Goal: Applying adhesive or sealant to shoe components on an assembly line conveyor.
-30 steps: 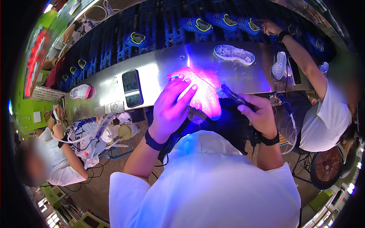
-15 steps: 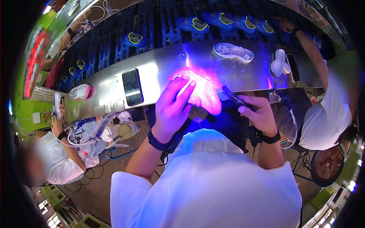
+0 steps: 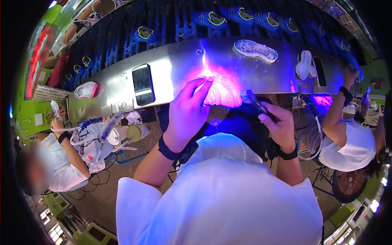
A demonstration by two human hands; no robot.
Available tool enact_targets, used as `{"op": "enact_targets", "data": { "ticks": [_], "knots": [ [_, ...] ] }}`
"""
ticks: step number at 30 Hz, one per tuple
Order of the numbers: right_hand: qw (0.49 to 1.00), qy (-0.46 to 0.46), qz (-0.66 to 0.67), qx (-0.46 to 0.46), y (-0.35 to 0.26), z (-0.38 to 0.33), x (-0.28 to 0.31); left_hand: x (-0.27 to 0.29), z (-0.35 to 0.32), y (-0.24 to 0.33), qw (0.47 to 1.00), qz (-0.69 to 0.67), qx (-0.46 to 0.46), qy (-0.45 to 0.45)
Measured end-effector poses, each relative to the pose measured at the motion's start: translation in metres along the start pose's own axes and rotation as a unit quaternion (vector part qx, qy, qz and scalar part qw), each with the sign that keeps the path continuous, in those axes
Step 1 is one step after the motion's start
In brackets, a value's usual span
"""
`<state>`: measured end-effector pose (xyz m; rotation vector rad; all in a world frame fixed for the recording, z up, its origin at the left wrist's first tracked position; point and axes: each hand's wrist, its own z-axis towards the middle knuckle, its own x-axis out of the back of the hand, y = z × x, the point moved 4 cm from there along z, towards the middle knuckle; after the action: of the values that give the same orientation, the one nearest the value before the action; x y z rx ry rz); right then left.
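My left hand [image 3: 188,113] grips a shoe part [image 3: 223,90] that glows pink-violet at the near edge of the metal bench [image 3: 171,69]. Its fingers spread over the left side of the part. My right hand [image 3: 278,124] is closed around a dark torch-like tool [image 3: 257,103] whose tip points at the glowing part from the right. Both wrists carry dark bands. My white shirt fills the lower middle of the view.
A black phone [image 3: 143,79] lies on the bench to the left. A pale shoe sole [image 3: 255,50] and another white sole [image 3: 304,64] lie to the right. Blue shoes [image 3: 212,18] ride a conveyor behind. Workers sit at my left [image 3: 61,163] and right [image 3: 347,139].
The worker on my right has drawn an arm back from the bench toward their own body. My hands stay on the glowing part and the tool, barely shifted.
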<state>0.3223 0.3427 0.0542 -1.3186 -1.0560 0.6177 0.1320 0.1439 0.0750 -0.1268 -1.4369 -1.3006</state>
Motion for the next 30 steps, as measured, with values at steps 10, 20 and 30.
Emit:
{"op": "enact_targets", "data": {
  "ticks": [10,20,30],
  "knots": [
    [0.972,-0.066,-0.202,0.101,-0.038,0.036,0.02,0.021,0.014,-0.011,0.99,-0.091,0.038,-0.099],
    [0.996,-0.048,-0.03,0.075,-0.002,0.06,-0.001,-0.003,0.013,-0.04,0.931,-0.308,0.081,-0.177],
    [0.996,-0.073,-0.019,0.046,-0.018,0.09,0.003,-0.016,0.013,-0.032,0.867,-0.418,0.207,-0.175]
  ]
}}
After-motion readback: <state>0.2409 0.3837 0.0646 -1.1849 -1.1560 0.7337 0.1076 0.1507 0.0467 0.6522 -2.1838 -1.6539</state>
